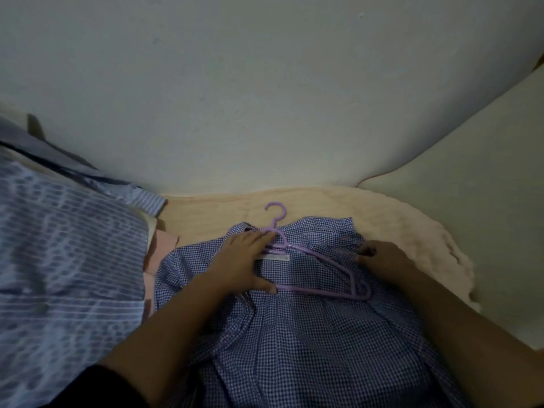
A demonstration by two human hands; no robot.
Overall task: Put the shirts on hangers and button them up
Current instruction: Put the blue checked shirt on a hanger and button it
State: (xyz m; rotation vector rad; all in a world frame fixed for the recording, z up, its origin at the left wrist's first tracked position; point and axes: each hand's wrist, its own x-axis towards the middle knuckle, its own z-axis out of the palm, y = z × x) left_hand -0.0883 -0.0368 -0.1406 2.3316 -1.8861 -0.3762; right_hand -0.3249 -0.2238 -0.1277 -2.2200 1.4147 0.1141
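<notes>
While the blue checked shirt (309, 334) lies spread open on the cream blanket (412, 231) of the bed, a purple hanger (318, 265) rests on its collar area, hook pointing to the far side. The left hand (244, 260) lies flat with fingers straight, pressing the hanger's neck and the shirt's white label (273, 258). The right hand (382, 260), on the right, curls its fingers round the shirt's shoulder fabric, just beside the hanger's right arm. A pile of striped and patterned blue shirts (67, 245) sits on the left, apart from the checked one.
</notes>
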